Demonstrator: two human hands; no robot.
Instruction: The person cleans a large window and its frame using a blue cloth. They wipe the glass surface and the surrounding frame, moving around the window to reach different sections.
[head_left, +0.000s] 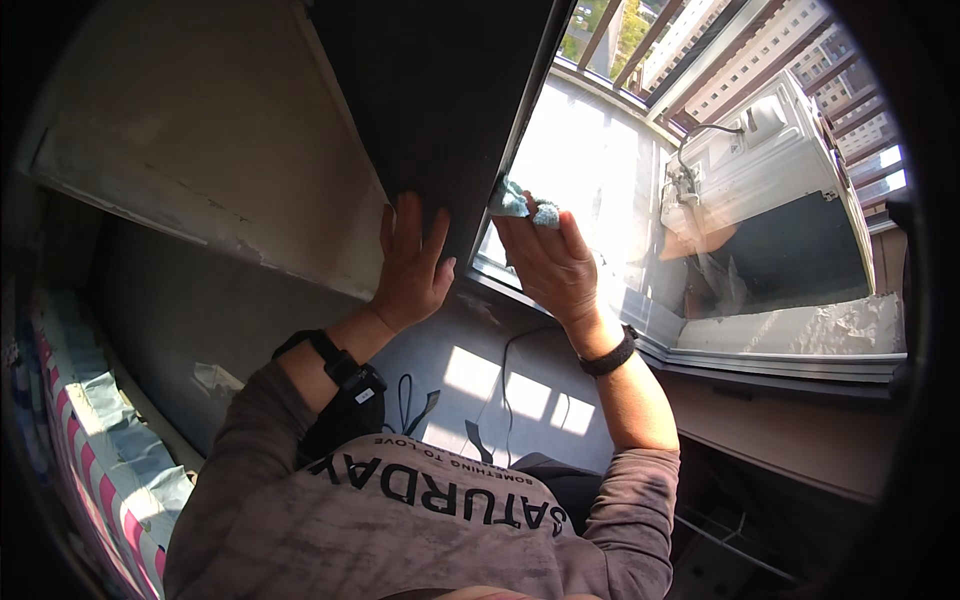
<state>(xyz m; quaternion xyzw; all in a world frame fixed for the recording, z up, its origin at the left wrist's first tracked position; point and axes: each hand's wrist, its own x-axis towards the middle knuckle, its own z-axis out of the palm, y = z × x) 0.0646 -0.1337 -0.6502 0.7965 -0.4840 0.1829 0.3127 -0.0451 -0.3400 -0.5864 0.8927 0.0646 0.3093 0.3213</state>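
Note:
My right hand presses a light blue cloth against the window glass, close to the dark window frame. Parts of the cloth show between and above the fingers. Spread flat, my left hand rests on the dark panel beside the frame, with nothing visible in it. A black strap sits on each wrist, and the left one carries a small device.
Behind the glass stands a white outdoor air-conditioner unit near metal railings. A pale wall ledge with chipped edges lies at left. Striped bedding is at lower left. A thin cable runs over the sunlit floor.

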